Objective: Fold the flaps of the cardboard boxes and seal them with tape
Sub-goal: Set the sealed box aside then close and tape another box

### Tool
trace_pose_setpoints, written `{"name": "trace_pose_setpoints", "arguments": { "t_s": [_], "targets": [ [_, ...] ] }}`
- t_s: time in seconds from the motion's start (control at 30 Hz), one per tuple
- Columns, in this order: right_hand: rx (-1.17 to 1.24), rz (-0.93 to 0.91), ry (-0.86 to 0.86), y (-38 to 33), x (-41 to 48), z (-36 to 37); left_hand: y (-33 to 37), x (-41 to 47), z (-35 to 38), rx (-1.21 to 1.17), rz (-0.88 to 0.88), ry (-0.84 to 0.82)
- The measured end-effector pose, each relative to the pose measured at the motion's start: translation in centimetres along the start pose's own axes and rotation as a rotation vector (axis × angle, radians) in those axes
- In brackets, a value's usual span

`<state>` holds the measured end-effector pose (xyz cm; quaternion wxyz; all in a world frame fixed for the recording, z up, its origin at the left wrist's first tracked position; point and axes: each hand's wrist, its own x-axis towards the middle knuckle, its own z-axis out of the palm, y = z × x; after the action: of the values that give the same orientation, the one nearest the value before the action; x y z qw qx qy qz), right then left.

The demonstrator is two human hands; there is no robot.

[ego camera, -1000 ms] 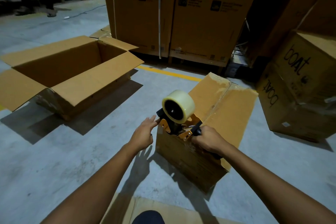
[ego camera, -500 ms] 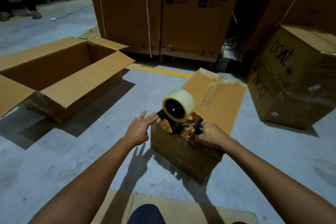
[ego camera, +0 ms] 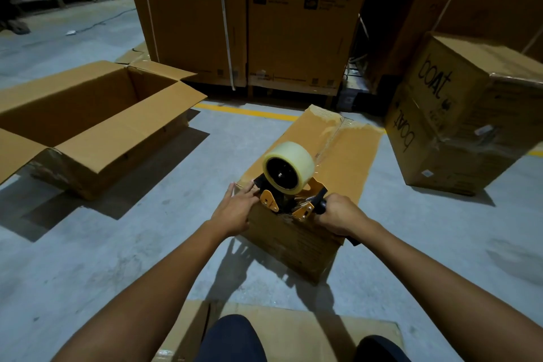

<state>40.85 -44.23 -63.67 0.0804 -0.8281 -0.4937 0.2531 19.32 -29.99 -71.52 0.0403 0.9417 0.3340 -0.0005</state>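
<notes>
One box (ego camera: 346,156) on the floor (ego camera: 147,244) is closed, apparently taped; right hand (ego camera: 340,214) grips the tape gun (ego camera: 289,182) at its near edge, left hand (ego camera: 235,211) presses flat beside (fingers straight). Open box (ego camera: 132,132), left, awaits folding.

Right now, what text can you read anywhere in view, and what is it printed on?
"boat": large dark lettering, tilted, high on the boxes on the right.
"boat": again lower on those boxes, upside down.
Tall cartons behind: printed icons and text panels, too blurred to read.
White sticker low on the right boxes: too small to read.
</notes>
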Motion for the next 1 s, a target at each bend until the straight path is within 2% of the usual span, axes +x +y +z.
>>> {"name": "trace_pose_setpoints", "arguments": {
  "t_s": [0.17,0.3,0.37,0.43,0.6,1.0],
  "targets": [
    [0.047,0.056,-0.022,2.9,-2.4,-1.1,0.4,0.1,-0.3,-0.017,-0.024,-0.035],
    [0.034,0.102,0.015,4.8,-4.6,-1.1,1.8,0.1,-1.3,0.101,-0.010,-0.068],
    [0.019,0.094,0.034,4.6,-4.7,-1.0,3.3,0.1,-1.6,0.140,0.053,-0.078],
    [0.008,0.091,0.036,4.1,-4.8,-1.1,5.2,-0.1,-1.3,0.081,0.124,-0.071],
    [0.009,0.092,0.033,3.7,-4.9,-1.3,7.5,-0.6,-0.1,-0.174,0.001,0.007],
    [-0.010,0.133,0.042,8.1,-8.8,-1.9,8.6,0.0,-0.4,-0.073,-0.003,-0.040]
  ]
}}
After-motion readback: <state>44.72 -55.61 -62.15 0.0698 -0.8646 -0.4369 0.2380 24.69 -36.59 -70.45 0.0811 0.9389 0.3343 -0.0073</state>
